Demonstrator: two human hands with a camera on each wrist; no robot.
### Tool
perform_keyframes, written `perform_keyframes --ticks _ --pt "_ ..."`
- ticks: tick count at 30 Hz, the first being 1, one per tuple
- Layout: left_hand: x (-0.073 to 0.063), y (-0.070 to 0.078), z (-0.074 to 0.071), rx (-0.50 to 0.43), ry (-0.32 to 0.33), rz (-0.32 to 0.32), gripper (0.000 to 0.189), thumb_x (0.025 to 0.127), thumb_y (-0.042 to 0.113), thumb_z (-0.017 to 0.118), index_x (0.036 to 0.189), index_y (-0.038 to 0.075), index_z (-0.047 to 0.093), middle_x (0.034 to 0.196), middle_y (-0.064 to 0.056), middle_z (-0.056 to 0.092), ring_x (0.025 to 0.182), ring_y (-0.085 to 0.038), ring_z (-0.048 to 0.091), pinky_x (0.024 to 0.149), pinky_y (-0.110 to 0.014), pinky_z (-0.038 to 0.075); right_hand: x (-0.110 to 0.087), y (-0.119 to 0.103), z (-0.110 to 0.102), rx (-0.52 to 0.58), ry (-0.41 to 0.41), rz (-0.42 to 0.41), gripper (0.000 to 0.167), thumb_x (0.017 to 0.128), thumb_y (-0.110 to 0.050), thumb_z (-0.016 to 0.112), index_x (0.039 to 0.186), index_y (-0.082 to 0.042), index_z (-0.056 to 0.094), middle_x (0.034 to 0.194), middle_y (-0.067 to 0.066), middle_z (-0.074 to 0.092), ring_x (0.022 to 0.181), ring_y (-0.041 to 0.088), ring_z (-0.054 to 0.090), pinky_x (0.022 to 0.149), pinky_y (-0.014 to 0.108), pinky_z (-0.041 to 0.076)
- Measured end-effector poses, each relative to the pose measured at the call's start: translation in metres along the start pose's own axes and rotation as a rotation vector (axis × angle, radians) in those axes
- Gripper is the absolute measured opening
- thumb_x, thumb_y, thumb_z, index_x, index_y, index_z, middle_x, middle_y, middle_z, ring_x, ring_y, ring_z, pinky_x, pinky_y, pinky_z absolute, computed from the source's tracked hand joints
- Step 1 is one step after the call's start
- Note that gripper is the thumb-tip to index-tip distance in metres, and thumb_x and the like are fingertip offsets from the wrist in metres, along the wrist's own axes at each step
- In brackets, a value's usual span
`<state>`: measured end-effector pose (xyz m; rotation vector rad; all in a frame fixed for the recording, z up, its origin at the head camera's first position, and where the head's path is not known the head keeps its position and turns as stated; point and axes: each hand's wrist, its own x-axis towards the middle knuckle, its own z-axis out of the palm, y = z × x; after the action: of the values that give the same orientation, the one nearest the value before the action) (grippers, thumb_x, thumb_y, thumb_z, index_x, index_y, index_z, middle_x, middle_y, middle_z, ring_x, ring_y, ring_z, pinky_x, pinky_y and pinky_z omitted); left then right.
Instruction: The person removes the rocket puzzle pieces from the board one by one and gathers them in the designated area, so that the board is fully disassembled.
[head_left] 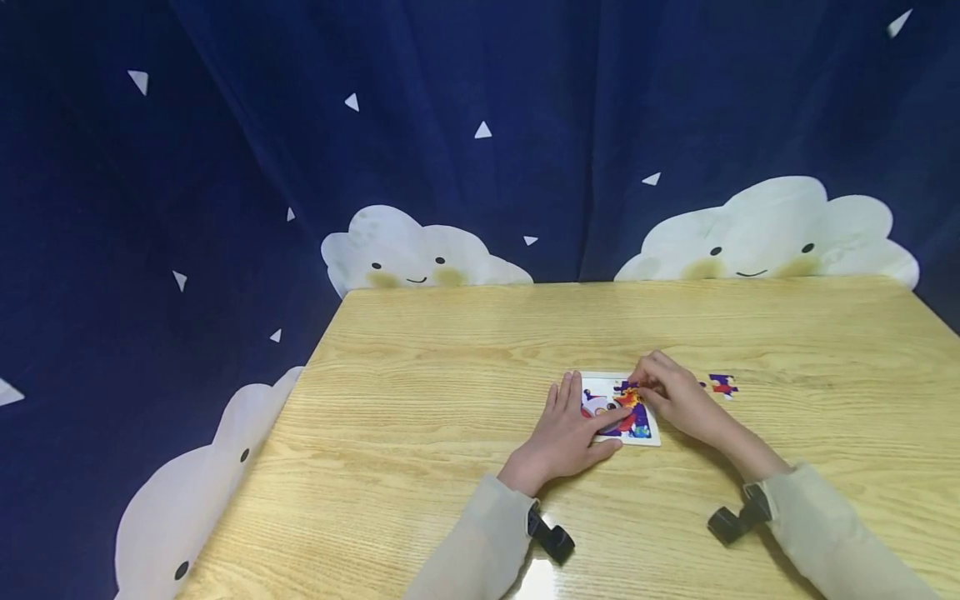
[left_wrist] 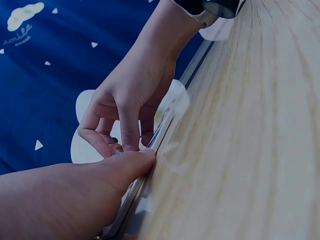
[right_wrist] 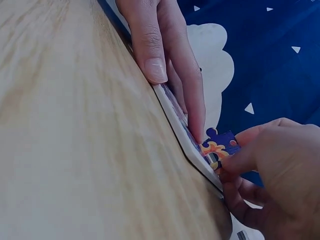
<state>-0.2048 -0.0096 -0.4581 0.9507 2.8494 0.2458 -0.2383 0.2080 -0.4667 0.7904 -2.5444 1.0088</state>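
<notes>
A jigsaw puzzle in a white tray (head_left: 651, 441) lies on the table, its picture partly filled with red, purple and white pieces. My left hand (head_left: 558, 437) rests over its left side with the fingers spread, and the index finger reaches across the picture. In the right wrist view that finger's tip touches the puzzle beside a purple and orange jigsaw piece (right_wrist: 227, 140). My right hand (head_left: 678, 404) pinches this piece between thumb and index finger at the tray's right side. Seen from the left wrist, the tray is edge-on and mostly hidden by the hands.
Loose purple and red jigsaw pieces (head_left: 723, 384) lie on the wooden table (head_left: 420, 358) just right of my right hand. A dark blue curtain (head_left: 450, 67) with white clouds hangs behind the table and along its left side.
</notes>
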Motion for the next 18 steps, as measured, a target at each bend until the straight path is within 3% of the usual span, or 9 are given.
perform_keyframes --ticks 18 --pt "0.0018 0.0005 -0.0001 0.023 0.0 -0.018 0.049 0.1 0.058 0.037 0.148 0.052 0.029 0.163 -0.027 0.005 0.154 -0.037 0.005 0.126 -0.051 0.015 -0.0017 -0.0009 -0.0001 0.035 0.021 0.197 0.021 0.087 0.009 0.064 0.095 -0.01 0.066 0.092 0.006 0.063 0.08 0.001 0.055 0.07 0.014 0.049"
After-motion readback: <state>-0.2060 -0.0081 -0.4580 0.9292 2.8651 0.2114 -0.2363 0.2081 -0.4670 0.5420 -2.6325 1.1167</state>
